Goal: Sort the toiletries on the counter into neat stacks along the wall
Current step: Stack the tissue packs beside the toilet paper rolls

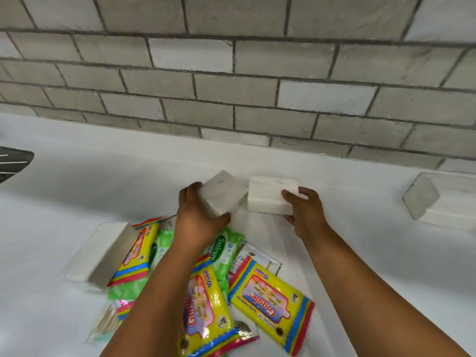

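My left hand (198,217) grips a white tissue pack (224,193), tilted and lifted over the white counter (103,176). Right beside it, my right hand (304,210) holds a second white tissue pack (270,193) by its near right corner. Both packs are a short way from the grey brick wall (231,86). Below my arms lies a loose pile: a third tissue pack (103,253) at the left, yellow Giggle wipes packs (270,295), green Sanicare wipes packs (224,249) and a bag of cotton buds (105,323).
A white soap-like block (438,202) sits against the wall at the right. A dark object (13,161) shows at the left edge. Bare counter lies along the wall on both sides of my hands.
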Action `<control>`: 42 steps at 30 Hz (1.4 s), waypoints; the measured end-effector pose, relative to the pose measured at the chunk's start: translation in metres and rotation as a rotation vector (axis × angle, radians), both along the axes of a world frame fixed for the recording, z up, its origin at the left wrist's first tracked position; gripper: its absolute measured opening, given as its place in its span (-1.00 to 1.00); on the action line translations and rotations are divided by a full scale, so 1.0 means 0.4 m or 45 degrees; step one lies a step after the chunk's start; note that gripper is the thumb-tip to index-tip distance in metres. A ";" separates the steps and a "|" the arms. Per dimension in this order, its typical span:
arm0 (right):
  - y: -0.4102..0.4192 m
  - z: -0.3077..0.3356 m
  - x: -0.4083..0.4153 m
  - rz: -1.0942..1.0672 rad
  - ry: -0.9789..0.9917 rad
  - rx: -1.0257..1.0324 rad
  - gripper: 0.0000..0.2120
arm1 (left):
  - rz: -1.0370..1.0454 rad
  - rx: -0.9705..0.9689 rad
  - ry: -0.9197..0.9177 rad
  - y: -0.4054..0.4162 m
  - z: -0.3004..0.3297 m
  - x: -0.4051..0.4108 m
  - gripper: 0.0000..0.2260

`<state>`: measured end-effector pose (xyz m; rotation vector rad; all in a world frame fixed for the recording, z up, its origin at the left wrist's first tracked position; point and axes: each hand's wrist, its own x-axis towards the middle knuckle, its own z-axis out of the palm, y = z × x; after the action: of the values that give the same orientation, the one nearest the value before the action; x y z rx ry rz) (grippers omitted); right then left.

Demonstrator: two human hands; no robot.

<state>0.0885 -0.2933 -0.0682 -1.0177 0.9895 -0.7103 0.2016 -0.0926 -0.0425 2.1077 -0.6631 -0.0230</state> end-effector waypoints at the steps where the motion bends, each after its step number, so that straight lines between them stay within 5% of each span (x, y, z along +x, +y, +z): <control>1: -0.012 0.009 -0.029 -0.016 -0.027 0.011 -0.59 | -0.033 -0.038 0.025 -0.015 0.005 -0.017 -0.21; 7: -0.112 0.087 -0.253 -0.115 -0.092 -0.047 -0.63 | -0.123 -0.227 0.237 -0.146 0.033 -0.153 -0.09; 21: -0.461 0.251 -0.679 -0.328 0.061 -0.360 -0.65 | -0.348 -0.592 0.548 -0.424 0.046 -0.486 -0.37; 42: -0.661 0.166 -0.745 -0.342 0.408 -0.543 -0.58 | -1.026 -0.126 0.851 -0.681 -0.085 -0.722 -0.33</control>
<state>-0.2097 -0.5577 -0.0018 -1.4160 1.3006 -1.0303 -0.0872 -0.3651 -0.0765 1.4679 -1.0034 -1.0594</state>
